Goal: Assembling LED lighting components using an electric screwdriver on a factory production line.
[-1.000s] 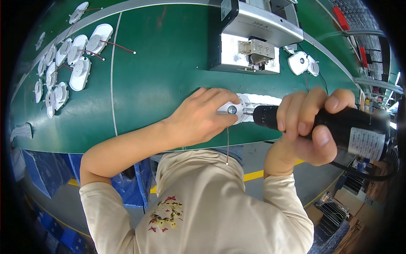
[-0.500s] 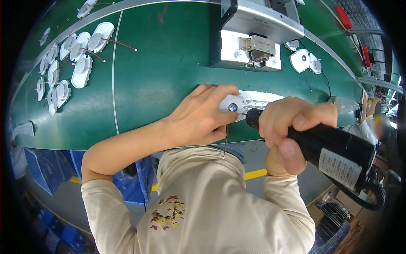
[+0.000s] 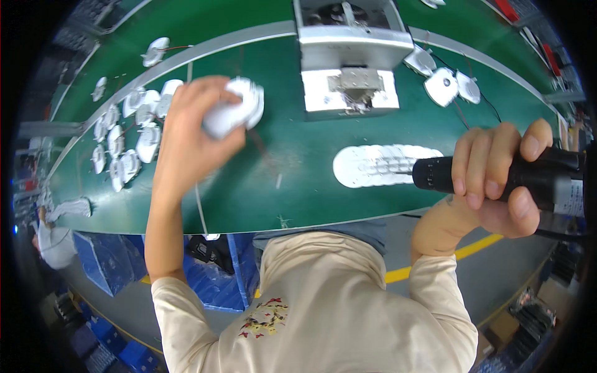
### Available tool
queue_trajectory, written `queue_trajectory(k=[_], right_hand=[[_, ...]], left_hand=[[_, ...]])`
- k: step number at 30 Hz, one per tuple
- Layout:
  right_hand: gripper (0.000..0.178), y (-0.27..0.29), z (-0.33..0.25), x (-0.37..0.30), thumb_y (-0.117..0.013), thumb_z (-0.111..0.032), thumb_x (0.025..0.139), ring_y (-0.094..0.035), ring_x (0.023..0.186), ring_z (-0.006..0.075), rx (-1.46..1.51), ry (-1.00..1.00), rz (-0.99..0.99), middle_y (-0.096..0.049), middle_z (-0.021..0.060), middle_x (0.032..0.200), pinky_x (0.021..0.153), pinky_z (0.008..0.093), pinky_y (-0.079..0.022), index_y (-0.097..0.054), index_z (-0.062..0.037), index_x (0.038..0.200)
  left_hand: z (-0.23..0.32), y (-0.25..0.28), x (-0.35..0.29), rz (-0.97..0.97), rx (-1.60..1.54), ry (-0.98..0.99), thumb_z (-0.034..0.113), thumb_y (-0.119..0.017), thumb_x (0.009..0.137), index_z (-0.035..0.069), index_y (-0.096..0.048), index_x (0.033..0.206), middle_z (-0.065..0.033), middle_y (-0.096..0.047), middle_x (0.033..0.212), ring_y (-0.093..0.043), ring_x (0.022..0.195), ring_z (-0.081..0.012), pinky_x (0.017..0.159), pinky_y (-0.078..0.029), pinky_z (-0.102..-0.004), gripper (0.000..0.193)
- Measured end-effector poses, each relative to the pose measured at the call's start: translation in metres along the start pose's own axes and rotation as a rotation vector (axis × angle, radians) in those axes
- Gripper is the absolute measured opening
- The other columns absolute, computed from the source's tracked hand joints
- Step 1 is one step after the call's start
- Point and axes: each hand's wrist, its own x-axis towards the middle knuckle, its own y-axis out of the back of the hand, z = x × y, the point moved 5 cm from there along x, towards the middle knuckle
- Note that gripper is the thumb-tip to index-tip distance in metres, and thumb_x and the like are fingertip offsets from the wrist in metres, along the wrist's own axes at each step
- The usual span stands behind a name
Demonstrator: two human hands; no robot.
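My left hand (image 3: 189,140) is raised over the left part of the green table, its fingers closed on a white plastic part (image 3: 249,102) with a thin dark wire trailing from it. That hand and part are smeared by motion. In my right hand (image 3: 497,171) is a black electric screwdriver (image 3: 435,174), lying level with its tip pointing left. Its tip is over or beside a row of overlapping white rounded covers (image 3: 353,166) lying in front of me; I cannot tell whether it touches them.
A silver metal screw-feeder-like machine (image 3: 351,56) stands at the back centre. Several white parts with wires (image 3: 148,143) lie at the left, and more white parts (image 3: 441,88) at the back right. Blue-lined bins (image 3: 214,283) stand below the table's front edge.
My left hand has carried the white part from the table's centre to the upper left. The screwdriver has moved right and come away from it. The view has shifted, uncovering the row of covers.
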Motion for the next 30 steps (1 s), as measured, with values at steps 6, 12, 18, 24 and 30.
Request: queue_trajectory(k=[6, 12, 18, 24, 30], right_hand=[[0.043, -0.003, 0.009, -0.009, -0.066, -0.007, 0.076, -0.049, 0.049, 0.0148, -0.023, -0.039, 0.063, -0.048, 0.0056, 0.067, 0.049, 0.0305, -0.046, -0.037, -0.0056, 0.107], [0.041, 0.009, 0.002, -0.024, -0.066, -0.006, 0.075, -0.051, 0.048, 0.0142, -0.078, -0.018, 0.114, -0.050, 0.0060, 0.067, 0.047, 0.0295, -0.047, -0.037, -0.0051, 0.104], [0.040, 0.011, 0.002, -0.023, -0.066, -0.004, 0.075, -0.053, 0.049, 0.0144, -0.089, -0.011, -0.007, -0.051, 0.0062, 0.067, 0.049, 0.0300, -0.049, -0.037, -0.0048, 0.103], [0.040, 0.013, -0.005, -0.027, -0.065, -0.004, 0.076, -0.053, 0.051, 0.0145, -0.115, -0.040, 0.028, -0.051, 0.0063, 0.069, 0.049, 0.0302, -0.048, -0.037, -0.0051, 0.105], [0.042, 0.015, -0.006, -0.026, -0.064, -0.003, 0.077, -0.052, 0.049, 0.0144, -0.133, -0.068, -0.020, -0.049, 0.0058, 0.069, 0.052, 0.0317, -0.048, -0.035, -0.0057, 0.107]], left_hand=[[-0.081, -0.036, 0.084, 0.266, -0.021, 0.103, 0.029, -0.070, 0.075, 0.006, -0.057, 0.113, -0.0195, -0.059, 0.112, -0.054, 0.107, -0.0371, 0.093, -0.043, -0.0412, 0.047], [-0.229, 0.006, 0.107, 0.075, 0.586, 0.532, 0.028, -0.069, 0.066, 0.013, -0.057, 0.119, -0.0176, -0.061, 0.114, -0.057, 0.108, -0.0338, 0.093, -0.043, -0.0424, 0.056], [-0.274, -0.004, 0.099, -0.145, 0.275, 0.777, 0.036, -0.076, 0.060, 0.015, -0.066, 0.105, -0.0116, -0.067, 0.105, -0.062, 0.099, -0.0275, 0.089, -0.043, -0.0432, 0.052], [-0.163, 0.062, 0.095, 0.310, 0.124, 0.393, 0.029, -0.078, 0.065, 0.007, -0.060, 0.113, -0.0122, -0.065, 0.100, -0.063, 0.092, -0.0278, 0.078, -0.050, -0.0361, 0.055], [-0.013, 0.059, 0.023, -0.102, 0.219, 0.035, -0.001, -0.069, 0.059, 0.005, -0.050, 0.117, -0.0176, -0.060, 0.099, -0.057, 0.096, -0.0341, 0.079, -0.049, -0.0395, 0.061]])
